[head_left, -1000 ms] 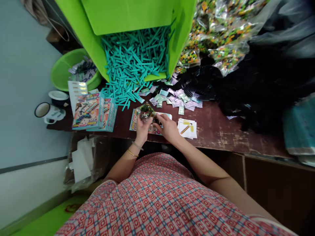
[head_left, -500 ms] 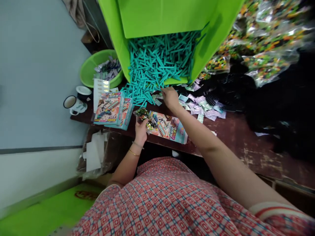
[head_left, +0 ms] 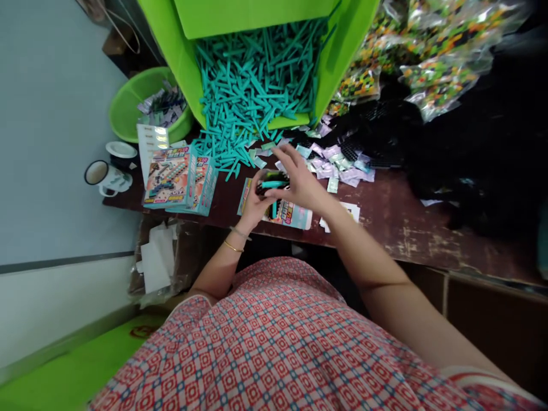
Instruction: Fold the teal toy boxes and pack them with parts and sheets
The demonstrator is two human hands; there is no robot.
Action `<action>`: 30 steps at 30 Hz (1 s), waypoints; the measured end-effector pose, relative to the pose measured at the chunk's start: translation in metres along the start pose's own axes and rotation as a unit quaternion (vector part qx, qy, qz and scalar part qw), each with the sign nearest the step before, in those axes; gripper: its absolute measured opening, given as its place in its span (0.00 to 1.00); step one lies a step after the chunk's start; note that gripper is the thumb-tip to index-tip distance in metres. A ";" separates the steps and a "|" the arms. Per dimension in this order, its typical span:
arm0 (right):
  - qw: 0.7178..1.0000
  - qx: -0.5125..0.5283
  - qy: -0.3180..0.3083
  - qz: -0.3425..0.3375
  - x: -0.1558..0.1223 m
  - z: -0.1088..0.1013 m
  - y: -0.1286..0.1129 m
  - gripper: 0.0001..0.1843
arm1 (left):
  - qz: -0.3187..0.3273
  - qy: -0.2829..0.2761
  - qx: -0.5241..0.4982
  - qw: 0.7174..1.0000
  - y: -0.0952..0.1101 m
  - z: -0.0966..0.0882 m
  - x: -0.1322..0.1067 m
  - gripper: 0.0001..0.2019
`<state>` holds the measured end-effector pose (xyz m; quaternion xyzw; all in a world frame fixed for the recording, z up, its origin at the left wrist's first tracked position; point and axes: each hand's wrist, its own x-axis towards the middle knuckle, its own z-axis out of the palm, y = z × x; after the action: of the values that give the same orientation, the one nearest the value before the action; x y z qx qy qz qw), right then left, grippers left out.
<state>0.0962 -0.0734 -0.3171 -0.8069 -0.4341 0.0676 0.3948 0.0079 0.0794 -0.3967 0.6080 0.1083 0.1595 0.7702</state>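
Note:
My left hand point(head_left: 253, 204) is closed around a clear bag of small dark and coloured pieces point(head_left: 280, 176), with a turquoise stick point(head_left: 272, 184) lying across it. My right hand point(head_left: 299, 180) arches over the bag from the right, fingers apart and thumb close to the stick; whether it grips is hard to see. Below both hands a printed flat box point(head_left: 302, 218) lies on the table, partly covered. Another turquoise stick point(head_left: 274, 209) shows over the box. Beyond the hands, loose turquoise sticks point(head_left: 240, 108) spill from a tipped green bin point(head_left: 342, 63).
Printed boxes point(head_left: 169, 181) are stacked at left, near an enamel mug point(head_left: 107, 178) and a green basin point(head_left: 122, 108) of sachets. Small sachets point(head_left: 338, 162) lie right of the bin. White cards point(head_left: 350, 211), bead bags point(head_left: 440, 80) and black material point(head_left: 454, 165) are further right.
My right hand has come back from the sticks to the bag in my left hand. Turquoise sticks now show at the bag and box. The view has shifted, uncovering white cards.

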 end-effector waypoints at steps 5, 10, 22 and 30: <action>0.977 0.175 -0.119 0.019 -0.002 -0.028 0.030 0.26 | 0.054 -0.054 0.198 0.977 -0.002 0.020 -0.027 0.56; 0.963 0.119 0.187 0.151 -0.043 -0.069 0.073 0.19 | 0.161 -0.153 0.533 0.817 -0.020 0.049 -0.073 0.54; 0.975 0.057 0.212 -0.030 -0.067 -0.139 -0.041 0.26 | 0.202 -0.009 0.338 0.919 0.095 0.019 -0.016 0.22; 0.973 -0.073 -0.080 -0.205 0.023 -0.040 -0.047 0.20 | 0.078 0.177 0.136 0.972 0.070 -0.001 0.007 0.15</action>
<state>0.0978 -0.0647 -0.2512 -0.7194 -0.6242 0.0181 0.3043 0.0057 0.0978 -0.3288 0.6757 0.2156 0.3081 0.6340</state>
